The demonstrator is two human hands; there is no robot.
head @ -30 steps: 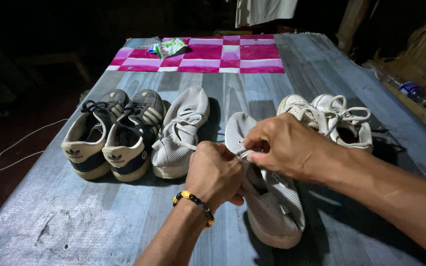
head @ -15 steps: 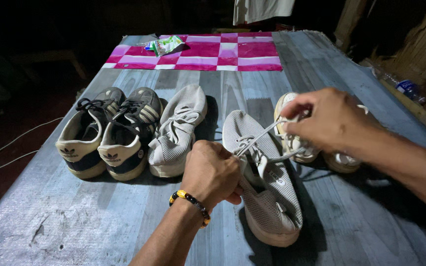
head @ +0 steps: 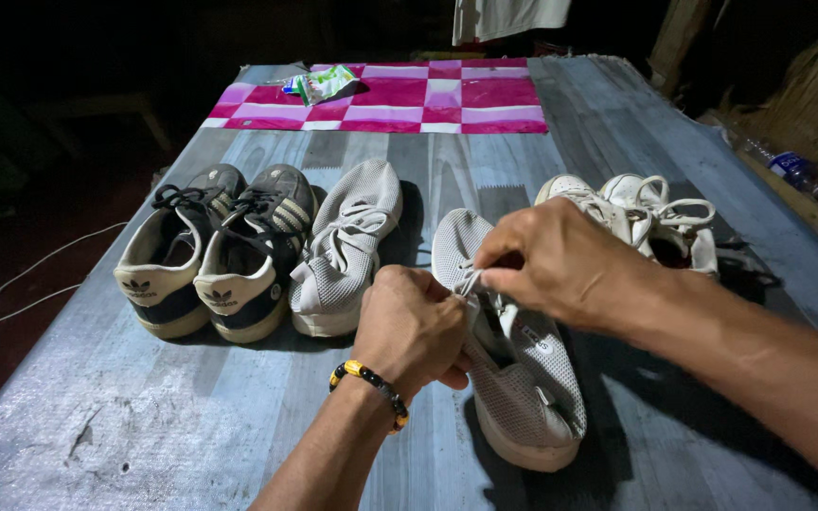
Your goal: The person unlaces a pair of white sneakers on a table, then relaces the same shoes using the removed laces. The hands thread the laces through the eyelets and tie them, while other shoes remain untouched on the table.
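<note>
**Desk:** What does the head view show at the centre?

**Photographer:** A person's two bare hands working at a grey mesh sneaker (head: pixel 523 378) that lies on the counter (head: pixel 144 416), toe pointing away. The left hand (head: pixel 414 326), a black-and-yellow beaded bracelet (head: pixel 371 383) on its wrist, is curled into a loose fist against the shoe's near side. Its fingers (head: pixel 447 326) are pressed together, closed at the lace area.

**Desk:** And the right hand?

**Photographer:** The right hand (head: pixel 551 260) hovers just above the shoe's throat. Its fingers (head: pixel 499 279) pinch the white lace (head: pixel 471 282), which runs taut down to the eyelets.

**Desk:** Where exactly is the sneaker?

**Photographer:** Near the front middle of the counter, slightly right of centre, sole down. Its matching grey sneaker (head: pixel 347 246) sits just to the left, apart from it.

**Desk:** What else is on the counter?

**Photographer:** Farther left, a pair of dark sneakers (head: pixel 215 251) with cream heels and black laces, side by side and touching. Behind the right hand, a pair of white sneakers (head: pixel 646 213), partly hidden by the wrist, their laces loose. At the far end lies a pink-and-white checked cloth (head: pixel 428 99), with a small green-and-white packet (head: pixel 319 83) on its left corner. A plastic bottle (head: pixel 792 170) rests beyond the counter's right edge, and a white cable (head: pixel 30 284) trails over the dark floor at left.
</note>
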